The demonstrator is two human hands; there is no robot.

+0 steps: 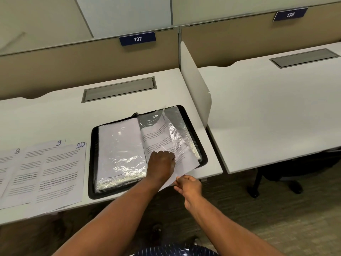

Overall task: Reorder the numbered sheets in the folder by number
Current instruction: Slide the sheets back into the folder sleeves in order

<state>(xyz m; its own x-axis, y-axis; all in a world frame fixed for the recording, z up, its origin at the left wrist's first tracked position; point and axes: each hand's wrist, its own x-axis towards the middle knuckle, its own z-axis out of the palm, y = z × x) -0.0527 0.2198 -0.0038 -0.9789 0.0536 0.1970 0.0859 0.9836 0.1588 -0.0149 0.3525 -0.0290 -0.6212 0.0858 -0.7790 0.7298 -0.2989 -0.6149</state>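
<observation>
The black folder (pixel 92 163) lies open near the front edge of the desk (pixel 55 115), close to its right end. On its right half, a printed sheet (pixel 158 137) sits partly inside a clear plastic sleeve (pixel 177 133). The sheet's lower corner sticks out past the folder and over the desk edge. The left hand (pixel 162 164) rests knuckles-up on the sheet, its fingers curled and gripping the sleeve's near edge. The right hand (pixel 189 184), just off the desk edge, pinches the sheet's lower corner between its fingers. The folder's left half holds a stack of sleeves (pixel 120 148) with blank white paper showing on top.

Left of the folder, three printed sheets overlap on the desk, marked 8 (pixel 11 163), 9 (pixel 33 159) and 10 (pixel 60 169). A white divider panel (pixel 195 85) stands just right of the folder.
</observation>
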